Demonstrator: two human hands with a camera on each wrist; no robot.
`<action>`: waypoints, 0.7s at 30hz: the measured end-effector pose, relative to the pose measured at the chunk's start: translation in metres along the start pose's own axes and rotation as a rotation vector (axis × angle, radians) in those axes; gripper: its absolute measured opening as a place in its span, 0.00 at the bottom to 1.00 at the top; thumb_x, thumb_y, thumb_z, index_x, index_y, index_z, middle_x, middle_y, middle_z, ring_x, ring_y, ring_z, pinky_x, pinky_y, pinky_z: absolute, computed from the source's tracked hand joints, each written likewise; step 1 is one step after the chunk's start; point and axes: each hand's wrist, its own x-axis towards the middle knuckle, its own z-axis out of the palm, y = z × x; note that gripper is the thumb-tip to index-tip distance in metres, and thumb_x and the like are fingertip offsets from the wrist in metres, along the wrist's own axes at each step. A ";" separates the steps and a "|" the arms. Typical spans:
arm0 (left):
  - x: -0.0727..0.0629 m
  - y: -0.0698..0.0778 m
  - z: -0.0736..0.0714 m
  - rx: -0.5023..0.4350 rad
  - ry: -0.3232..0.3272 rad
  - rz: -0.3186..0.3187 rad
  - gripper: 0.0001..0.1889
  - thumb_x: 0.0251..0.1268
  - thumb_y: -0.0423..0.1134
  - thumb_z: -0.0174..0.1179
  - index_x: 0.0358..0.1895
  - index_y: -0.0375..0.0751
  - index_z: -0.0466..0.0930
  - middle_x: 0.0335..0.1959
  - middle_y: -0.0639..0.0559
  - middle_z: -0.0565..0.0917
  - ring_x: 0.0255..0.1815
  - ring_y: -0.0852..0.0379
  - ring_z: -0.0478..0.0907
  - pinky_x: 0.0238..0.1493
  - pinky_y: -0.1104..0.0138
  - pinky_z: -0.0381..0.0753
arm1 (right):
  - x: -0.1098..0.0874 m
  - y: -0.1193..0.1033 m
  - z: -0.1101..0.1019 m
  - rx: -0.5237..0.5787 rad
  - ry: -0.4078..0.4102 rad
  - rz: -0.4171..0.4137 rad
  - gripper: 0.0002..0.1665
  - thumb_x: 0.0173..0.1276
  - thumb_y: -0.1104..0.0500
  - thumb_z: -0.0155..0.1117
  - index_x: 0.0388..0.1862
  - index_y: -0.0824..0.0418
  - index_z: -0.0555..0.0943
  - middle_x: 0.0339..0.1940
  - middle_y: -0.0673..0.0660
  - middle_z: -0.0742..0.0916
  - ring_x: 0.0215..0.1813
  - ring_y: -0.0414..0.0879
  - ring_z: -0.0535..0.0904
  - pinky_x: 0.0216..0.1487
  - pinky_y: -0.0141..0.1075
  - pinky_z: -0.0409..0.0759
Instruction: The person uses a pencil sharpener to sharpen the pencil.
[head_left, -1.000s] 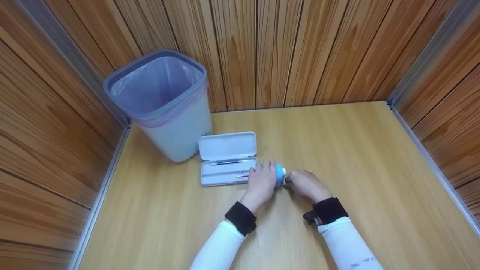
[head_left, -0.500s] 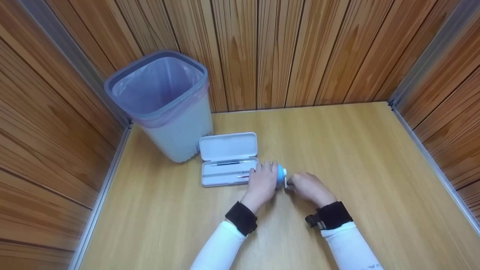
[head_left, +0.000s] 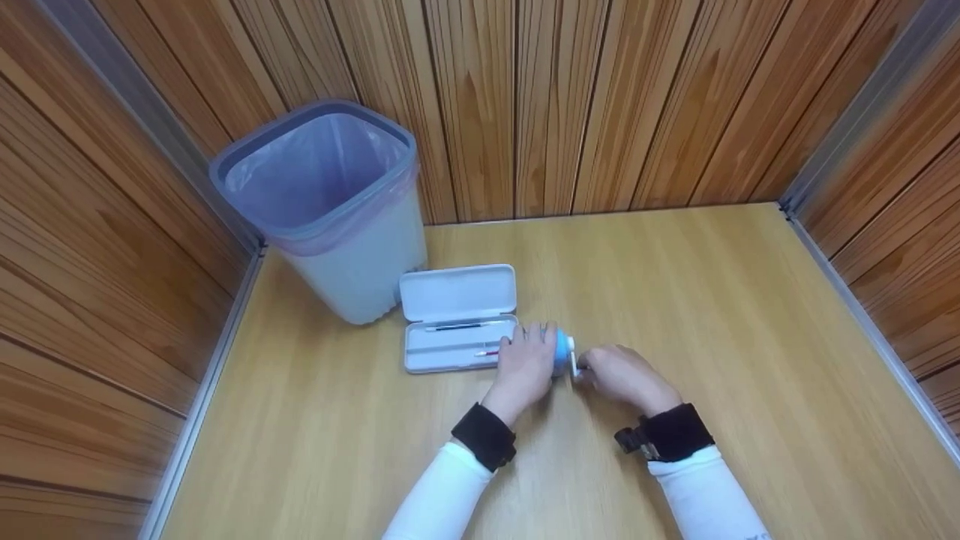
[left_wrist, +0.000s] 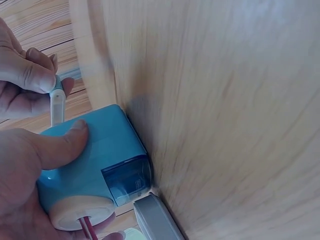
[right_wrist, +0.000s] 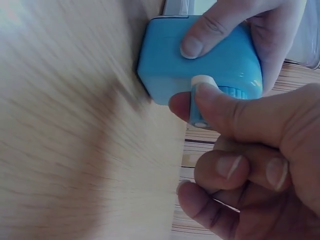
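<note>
In the head view my left hand [head_left: 525,367] holds a blue crank pencil sharpener [left_wrist: 107,142] down on the table, thumb and fingers on opposite sides of its body. A red pencil [left_wrist: 88,227] sticks out of the sharpener's round, pale front; its tip inside is hidden. On the other end, my right hand [head_left: 619,373] pinches the blue knob [right_wrist: 198,107] of the white crank arm [left_wrist: 57,107] between thumb and index finger. The other fingers of that hand are curled and hold nothing. A dark see-through shavings drawer [left_wrist: 129,177] sits low in the sharpener's front.
An open white pencil case [head_left: 457,292] lies just left of the sharpener, with a dark, thin pen or pencil [head_left: 457,326] in its back compartment. Behind it stands a lined waste bin [head_left: 360,262]. Wood-panelled walls [head_left: 555,105] enclose the table [head_left: 675,285] at the back and sides.
My right hand has shifted slightly to the right and down, and the crank arm has turned, so more of it shows. The left hand, sharpener and pencil stay where they were.
</note>
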 end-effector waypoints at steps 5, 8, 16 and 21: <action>0.000 0.001 -0.001 0.010 0.003 0.006 0.30 0.64 0.39 0.60 0.70 0.45 0.65 0.58 0.45 0.75 0.57 0.43 0.72 0.51 0.50 0.76 | -0.003 -0.001 -0.007 0.017 0.003 -0.025 0.04 0.64 0.59 0.68 0.31 0.59 0.85 0.20 0.47 0.76 0.22 0.43 0.70 0.25 0.38 0.70; 0.000 0.001 -0.001 0.010 0.001 0.007 0.30 0.64 0.39 0.60 0.70 0.45 0.65 0.58 0.45 0.75 0.57 0.43 0.72 0.51 0.50 0.76 | -0.003 -0.002 -0.012 0.017 -0.003 -0.040 0.05 0.64 0.59 0.69 0.33 0.60 0.85 0.20 0.47 0.76 0.22 0.43 0.70 0.25 0.37 0.70; 0.000 0.003 -0.003 0.011 -0.004 0.005 0.29 0.67 0.39 0.57 0.71 0.46 0.65 0.59 0.45 0.75 0.58 0.43 0.73 0.51 0.49 0.77 | -0.004 -0.005 -0.025 0.043 -0.033 -0.002 0.08 0.67 0.63 0.66 0.43 0.62 0.87 0.27 0.52 0.83 0.24 0.43 0.72 0.25 0.36 0.72; -0.001 0.003 -0.002 0.032 0.011 0.009 0.28 0.68 0.40 0.56 0.71 0.46 0.65 0.58 0.45 0.76 0.57 0.42 0.73 0.49 0.49 0.77 | -0.002 -0.004 -0.029 0.027 -0.024 -0.039 0.08 0.67 0.64 0.66 0.43 0.63 0.87 0.30 0.52 0.85 0.26 0.43 0.73 0.27 0.35 0.73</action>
